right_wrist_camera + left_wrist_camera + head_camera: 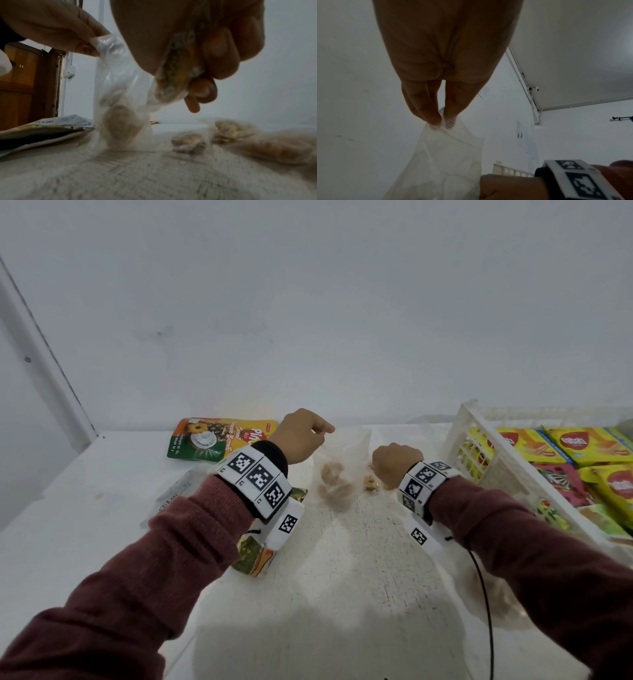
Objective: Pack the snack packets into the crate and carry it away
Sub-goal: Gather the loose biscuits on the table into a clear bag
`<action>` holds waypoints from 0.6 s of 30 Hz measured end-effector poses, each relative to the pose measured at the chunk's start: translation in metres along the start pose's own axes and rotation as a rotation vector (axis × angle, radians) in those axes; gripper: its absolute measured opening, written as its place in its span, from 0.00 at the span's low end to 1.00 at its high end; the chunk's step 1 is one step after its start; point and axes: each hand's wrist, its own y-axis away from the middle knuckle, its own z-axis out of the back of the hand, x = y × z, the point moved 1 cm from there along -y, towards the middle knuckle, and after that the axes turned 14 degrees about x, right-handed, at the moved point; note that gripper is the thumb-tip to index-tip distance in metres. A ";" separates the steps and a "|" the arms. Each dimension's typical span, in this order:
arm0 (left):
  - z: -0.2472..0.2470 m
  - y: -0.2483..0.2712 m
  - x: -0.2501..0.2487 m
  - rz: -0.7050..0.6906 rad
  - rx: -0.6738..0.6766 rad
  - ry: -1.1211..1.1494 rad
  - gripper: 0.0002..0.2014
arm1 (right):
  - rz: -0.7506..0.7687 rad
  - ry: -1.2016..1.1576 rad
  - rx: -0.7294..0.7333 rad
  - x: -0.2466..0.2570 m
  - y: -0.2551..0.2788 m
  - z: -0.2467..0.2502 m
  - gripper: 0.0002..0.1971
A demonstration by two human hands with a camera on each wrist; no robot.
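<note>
Packing step: left hand pinches the clear plastic snack bag standing mid-worktop, right hand grips a small packet; next, transfer both rightward into the white slatted crate.

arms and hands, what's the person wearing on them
Both arms are in dark maroon long sleeves. Each wrist carries a white blocky band with black square fiducial markers, over a black cuff: left band, right band. A thin black cable trails from the right band. Left hand and right hand are bare, ungloved.
</note>
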 end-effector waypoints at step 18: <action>0.002 0.002 -0.002 0.048 0.002 0.019 0.16 | 0.164 -0.252 -0.128 -0.027 -0.006 0.032 0.10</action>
